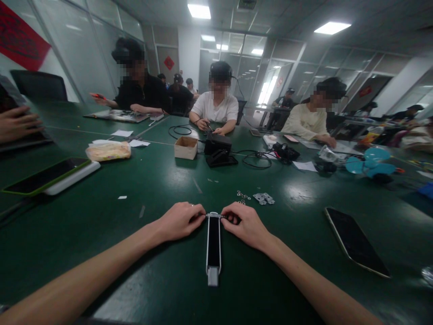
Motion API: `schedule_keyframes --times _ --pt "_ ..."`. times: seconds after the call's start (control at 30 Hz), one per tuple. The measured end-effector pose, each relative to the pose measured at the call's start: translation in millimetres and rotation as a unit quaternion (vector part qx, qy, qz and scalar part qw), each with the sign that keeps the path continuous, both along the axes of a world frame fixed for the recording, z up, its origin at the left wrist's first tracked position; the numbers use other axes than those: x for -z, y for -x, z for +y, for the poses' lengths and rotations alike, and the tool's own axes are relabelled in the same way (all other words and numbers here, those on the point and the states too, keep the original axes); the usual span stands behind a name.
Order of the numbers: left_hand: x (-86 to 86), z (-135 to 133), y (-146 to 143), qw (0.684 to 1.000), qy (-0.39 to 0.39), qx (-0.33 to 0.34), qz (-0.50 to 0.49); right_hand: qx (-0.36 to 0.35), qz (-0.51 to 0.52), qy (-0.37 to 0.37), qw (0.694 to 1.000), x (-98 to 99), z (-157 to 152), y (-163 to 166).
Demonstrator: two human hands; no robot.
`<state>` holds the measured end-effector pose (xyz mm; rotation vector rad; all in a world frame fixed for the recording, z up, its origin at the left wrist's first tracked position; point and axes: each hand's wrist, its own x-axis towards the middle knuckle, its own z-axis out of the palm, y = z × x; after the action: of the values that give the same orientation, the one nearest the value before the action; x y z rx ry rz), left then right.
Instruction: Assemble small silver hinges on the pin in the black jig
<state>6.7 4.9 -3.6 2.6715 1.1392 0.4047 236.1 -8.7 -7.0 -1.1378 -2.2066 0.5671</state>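
A long narrow black piece with a silver frame (214,246) lies lengthwise on the green table (135,234), pointing away from me. My left hand (181,220) is closed at its far end from the left, fingers pinched against the top edge. My right hand (244,223) is closed at the same end from the right, pinching something small that I cannot make out. Just beyond my right hand lie several small metal washers (242,196) and two small grey metal plates (264,198).
A dark phone (356,241) lies at the right, another phone on a white slab (50,176) at the left. Further off are a cardboard box (186,147), a black device with cables (219,151) and a bagged item (108,151). Other people sit around the table's far side.
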Motion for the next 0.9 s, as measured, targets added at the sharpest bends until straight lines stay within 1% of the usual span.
schedule_keyframes --times 0.23,0.4,0.6,0.77,0.83,0.9 --pt "3.7 1 2 1.0 0.001 0.006 -0.014 0.014 0.003 0.007 1.0 1.7 0 0" --pt "1.6 0 2 1.0 0.008 0.006 -0.009 -0.005 0.014 0.021 1.0 0.2 1 -1" --pt "-2.3 -1 1 1.0 0.011 0.004 -0.006 -0.011 0.018 -0.004 1.0 4.3 5 0" --pt "-1.7 0 0 1.0 0.009 -0.002 -0.01 -0.039 0.003 -0.02 0.999 2.8 5 1" --pt "-2.3 0 0 1.0 0.011 -0.001 -0.012 -0.057 -0.014 -0.024 0.998 0.5 6 -4" --pt "-3.7 0 1 1.0 0.012 0.003 -0.011 -0.055 -0.03 -0.039 0.997 -1.6 9 -15"
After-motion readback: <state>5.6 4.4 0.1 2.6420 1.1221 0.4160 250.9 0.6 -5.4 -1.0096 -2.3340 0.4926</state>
